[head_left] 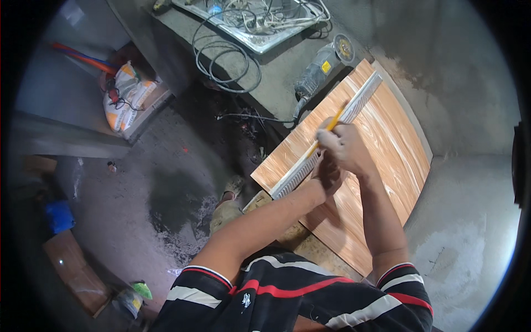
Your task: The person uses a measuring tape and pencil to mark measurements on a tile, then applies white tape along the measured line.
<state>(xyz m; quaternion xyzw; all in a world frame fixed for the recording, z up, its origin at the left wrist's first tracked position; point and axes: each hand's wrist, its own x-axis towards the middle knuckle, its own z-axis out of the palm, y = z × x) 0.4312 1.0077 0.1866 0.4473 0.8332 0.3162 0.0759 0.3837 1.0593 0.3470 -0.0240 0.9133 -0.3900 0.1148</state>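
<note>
A wood-grain board [381, 160] lies on a grey concrete counter [470, 216]. Across it runs a long white metal straightedge [354, 108], from the board's near left edge up to its far corner. My left hand [327, 174] presses down on the straightedge near its lower part. My right hand [340, 145] grips a yellow pencil [325, 135] with its tip against the straightedge's edge, just above my left hand.
An angle grinder [319, 69] lies on the counter beside the board's far edge, its grey cable [221, 61] coiled nearby. A tray with cords [260, 25] stands behind. On the floor are sacks [127, 94], a blue object [58, 216] and my foot [227, 207].
</note>
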